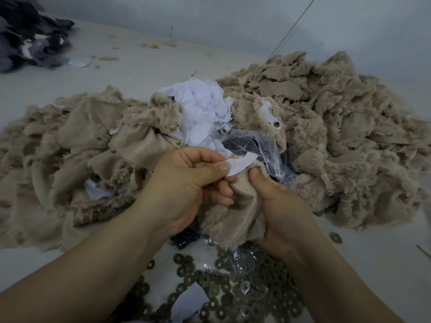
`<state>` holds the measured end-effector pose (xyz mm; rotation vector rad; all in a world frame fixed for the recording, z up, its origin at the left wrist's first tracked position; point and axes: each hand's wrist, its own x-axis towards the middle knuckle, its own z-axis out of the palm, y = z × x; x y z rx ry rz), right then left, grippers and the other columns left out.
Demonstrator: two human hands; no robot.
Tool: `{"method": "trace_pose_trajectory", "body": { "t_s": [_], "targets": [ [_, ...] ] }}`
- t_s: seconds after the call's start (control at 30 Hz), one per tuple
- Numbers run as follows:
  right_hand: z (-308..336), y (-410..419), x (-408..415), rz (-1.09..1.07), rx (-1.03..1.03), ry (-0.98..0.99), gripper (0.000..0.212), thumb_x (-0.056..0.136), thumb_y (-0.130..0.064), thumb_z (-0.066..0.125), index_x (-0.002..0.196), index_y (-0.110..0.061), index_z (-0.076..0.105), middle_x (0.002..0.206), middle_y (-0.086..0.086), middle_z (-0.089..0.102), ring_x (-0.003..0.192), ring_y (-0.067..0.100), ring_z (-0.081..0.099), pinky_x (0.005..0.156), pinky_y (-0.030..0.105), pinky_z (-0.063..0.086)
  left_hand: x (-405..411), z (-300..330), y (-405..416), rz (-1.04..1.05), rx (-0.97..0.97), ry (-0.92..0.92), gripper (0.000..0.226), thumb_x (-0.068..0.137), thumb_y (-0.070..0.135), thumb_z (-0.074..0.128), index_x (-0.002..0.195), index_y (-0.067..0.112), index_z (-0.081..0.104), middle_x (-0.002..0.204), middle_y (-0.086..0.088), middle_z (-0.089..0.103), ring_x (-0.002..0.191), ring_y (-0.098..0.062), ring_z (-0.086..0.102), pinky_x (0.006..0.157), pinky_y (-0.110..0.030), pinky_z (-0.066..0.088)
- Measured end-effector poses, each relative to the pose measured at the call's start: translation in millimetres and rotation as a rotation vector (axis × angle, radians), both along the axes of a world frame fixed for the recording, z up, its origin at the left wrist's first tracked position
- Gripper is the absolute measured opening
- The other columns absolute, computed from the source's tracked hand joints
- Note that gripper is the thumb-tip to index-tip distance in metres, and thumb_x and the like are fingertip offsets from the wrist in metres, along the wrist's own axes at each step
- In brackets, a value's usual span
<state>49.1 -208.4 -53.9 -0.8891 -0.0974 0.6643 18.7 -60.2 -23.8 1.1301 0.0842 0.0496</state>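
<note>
The left hand (186, 183) has its grip closed in a pinch, thumb and forefinger nipping a white paper strip (240, 165). The strip lies against a beige plush fabric piece (235, 217), bunched in the closed grip of the right hand (279, 206). Around them on the pale surface (140, 66) lie heaps of beige plush scraps (338, 113), crumpled white paper (200, 108), a clear plastic bag (263, 145) and metal washers (233, 287), with dark cloth (30, 36) far left by a pale wall (233, 15).

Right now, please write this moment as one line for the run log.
left hand: pinches white strip | right hand: holds beige plush piece | washers: scattered on table under the wrists
</note>
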Motion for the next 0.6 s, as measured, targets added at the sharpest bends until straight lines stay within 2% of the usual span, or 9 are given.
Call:
{"method": "trace_pose_trajectory", "body": {
  "t_s": [0.1,0.17,0.23,0.3,0.43,0.6],
  "targets": [
    [-2,-1,0,-0.069,-0.106,0.044,0.044,0.088,-0.041,0.055,0.097,-0.004,0.076,0.082,0.018,0.069,0.073,0.027,0.068,0.072,0.039,0.058,-3,0,-4,-0.017,-0.016,0.007,0.018,0.066,0.002,0.070,0.081,-0.004,0.062,0.063,-0.020,0.065,0.043,-0.020,0.061,0.040,-0.025,0.053],
    [-1,-1,0,-0.048,-0.101,0.059,0.040,0.091,-0.038,0.058,0.096,-0.004,0.077,0.079,0.016,0.069,0.073,0.025,0.068,0.073,0.036,0.057,-5,-1,-8,-0.012,-0.001,0.000,0.018,0.065,0.003,0.071,0.080,-0.004,0.062,0.060,-0.018,0.065,0.043,-0.020,0.062,0.041,-0.026,0.053],
    [2,-1,-1,0.050,-0.036,0.061,0.026,0.094,-0.024,0.061,0.092,-0.001,0.073,0.073,0.012,0.062,0.069,0.020,0.062,0.072,0.031,0.053,-7,-2,-11,0.015,-0.001,-0.011,0.015,0.065,0.002,0.071,0.077,-0.002,0.063,0.059,-0.019,0.065,0.044,-0.021,0.062,0.041,-0.026,0.053],
    [6,-1,-1,0.121,-0.001,0.076,0.013,0.090,-0.008,0.060,0.093,0.001,0.068,0.076,0.012,0.055,0.071,0.019,0.057,0.075,0.029,0.051,-8,-2,-11,0.045,-0.015,-0.013,0.015,0.065,0.002,0.071,0.078,-0.002,0.063,0.058,-0.019,0.064,0.044,-0.022,0.063,0.042,-0.026,0.053],
    [6,-2,-1,0.081,-0.025,0.074,0.015,0.090,-0.010,0.061,0.095,0.000,0.071,0.075,0.011,0.062,0.070,0.018,0.062,0.069,0.028,0.055,-8,-2,-9,0.043,-0.019,0.006,0.017,0.066,0.002,0.070,0.081,-0.003,0.063,0.059,-0.021,0.064,0.046,-0.023,0.063,0.043,-0.026,0.054],
    [0,0,-2,0.024,-0.127,0.012,0.032,0.099,-0.021,0.057,0.070,-0.008,0.059,0.058,0.007,0.054,0.054,0.016,0.052,0.065,0.031,0.049,-14,-7,-14,0.024,0.042,0.026,0.011,0.066,0.003,0.072,0.075,-0.001,0.067,0.068,-0.025,0.066,0.045,-0.024,0.062,0.042,-0.027,0.053]
  ]
}}
